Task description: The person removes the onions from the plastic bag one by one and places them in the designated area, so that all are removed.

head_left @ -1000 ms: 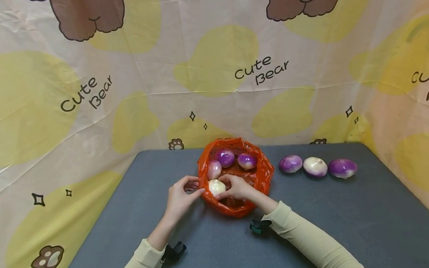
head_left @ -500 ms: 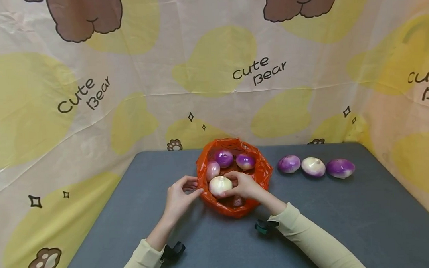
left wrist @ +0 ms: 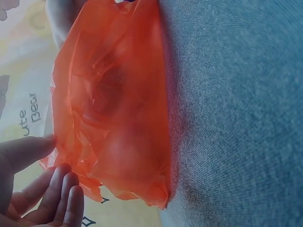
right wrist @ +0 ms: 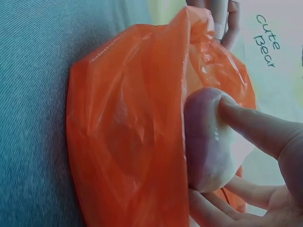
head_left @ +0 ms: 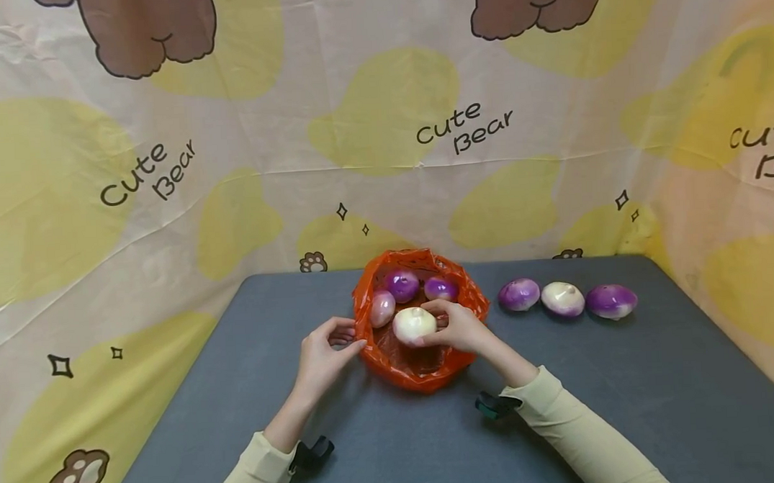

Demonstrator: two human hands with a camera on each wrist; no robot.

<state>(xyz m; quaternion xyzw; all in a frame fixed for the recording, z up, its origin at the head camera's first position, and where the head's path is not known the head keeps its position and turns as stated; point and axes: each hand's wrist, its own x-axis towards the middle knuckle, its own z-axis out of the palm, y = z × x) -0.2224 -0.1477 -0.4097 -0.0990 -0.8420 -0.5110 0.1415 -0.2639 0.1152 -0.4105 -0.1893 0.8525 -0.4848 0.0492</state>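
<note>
An orange plastic bag stands on the table with its mouth wide. My left hand pinches the bag's left rim between thumb and fingers; the left wrist view shows those fingers right at the edge. Over the bag's mouth, my right hand grips a white onion, whose side shows purplish in the right wrist view. Inside the bag lie a dark purple onion, another purple onion and a pale pink one. The bag's near wall hides part of its inside.
To the right of the bag, a purple onion, a white one and a darker purple one sit in a row on the grey table. A patterned cloth hangs behind the table's back edge.
My right hand has lifted the white onion from the bag's left inside, up and to the right. My left hand has stayed at the rim.
</note>
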